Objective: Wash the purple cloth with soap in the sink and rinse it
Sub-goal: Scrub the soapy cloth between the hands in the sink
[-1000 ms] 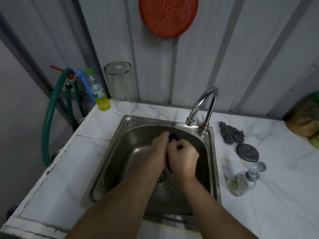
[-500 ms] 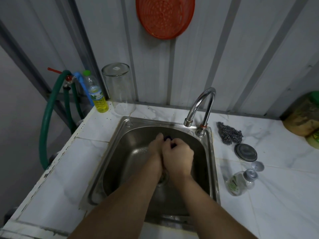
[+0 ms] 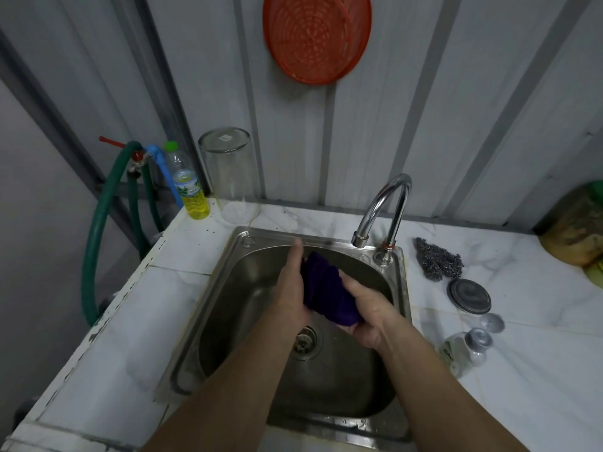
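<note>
Both hands are working over the sink [image 3: 228, 288], above its drain [image 3: 305, 341]. The cloth [image 3: 328, 291], dark purple and bunched up, is sitting between the two hands, a little in front of the tap [image 3: 385, 210] and not under its spout. The left hand [image 3: 290, 288] is pressing flat against the left side of the cloth, its fingers lying straight and together and pointing toward the back rim of the sink. The right hand [image 3: 368, 314] is gripping the lower right part of the cloth, with its fingers curling around the fabric from below. No water is showing from the tap. On the counter [image 3: 163, 305], at the back left corner, a bottle [image 3: 189, 187] with yellow liquid is standing upright, and just beside it a glass jar [image 3: 231, 174] is standing upside down. To the right of the sink a steel scrubber [image 3: 437, 262] is lying near the tap, then a round lid [image 3: 470, 296], and nearer to the person a small clear bottle [image 3: 463, 350] is lying on its side. A green hose [image 3: 98, 223] is hanging at the left of the counter, and an orange strainer [image 3: 316, 37] is hanging on the wall above.
</note>
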A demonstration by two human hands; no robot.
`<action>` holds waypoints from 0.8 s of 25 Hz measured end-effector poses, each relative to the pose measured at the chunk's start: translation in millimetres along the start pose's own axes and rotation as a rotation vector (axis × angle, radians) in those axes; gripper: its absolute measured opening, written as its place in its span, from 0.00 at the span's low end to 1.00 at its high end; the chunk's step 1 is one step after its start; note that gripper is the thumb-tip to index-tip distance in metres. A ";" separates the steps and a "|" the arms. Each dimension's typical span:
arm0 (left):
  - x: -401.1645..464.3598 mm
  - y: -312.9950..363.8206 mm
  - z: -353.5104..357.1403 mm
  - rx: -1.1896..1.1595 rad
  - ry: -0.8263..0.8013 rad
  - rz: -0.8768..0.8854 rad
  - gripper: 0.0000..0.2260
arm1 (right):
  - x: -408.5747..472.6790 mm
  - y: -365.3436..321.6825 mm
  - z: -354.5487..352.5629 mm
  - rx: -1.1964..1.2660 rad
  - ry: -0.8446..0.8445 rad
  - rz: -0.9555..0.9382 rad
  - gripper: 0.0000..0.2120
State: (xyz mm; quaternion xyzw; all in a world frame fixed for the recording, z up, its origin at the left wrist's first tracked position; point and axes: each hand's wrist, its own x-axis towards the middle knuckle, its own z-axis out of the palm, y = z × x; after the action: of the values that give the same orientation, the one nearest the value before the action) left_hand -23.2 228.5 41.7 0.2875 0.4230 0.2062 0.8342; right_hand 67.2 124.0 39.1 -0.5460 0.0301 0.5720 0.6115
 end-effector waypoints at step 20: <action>5.1 -16.3 17.3 0.378 0.348 -0.046 0.30 | -18.9 56.6 38.7 -0.827 0.596 -0.762 0.26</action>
State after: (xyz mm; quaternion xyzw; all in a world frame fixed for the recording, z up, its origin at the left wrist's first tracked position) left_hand -4.4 214.0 36.3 0.3890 0.5977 0.1507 0.6846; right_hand -3.5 124.4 31.3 -0.8451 -0.2208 0.1024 0.4760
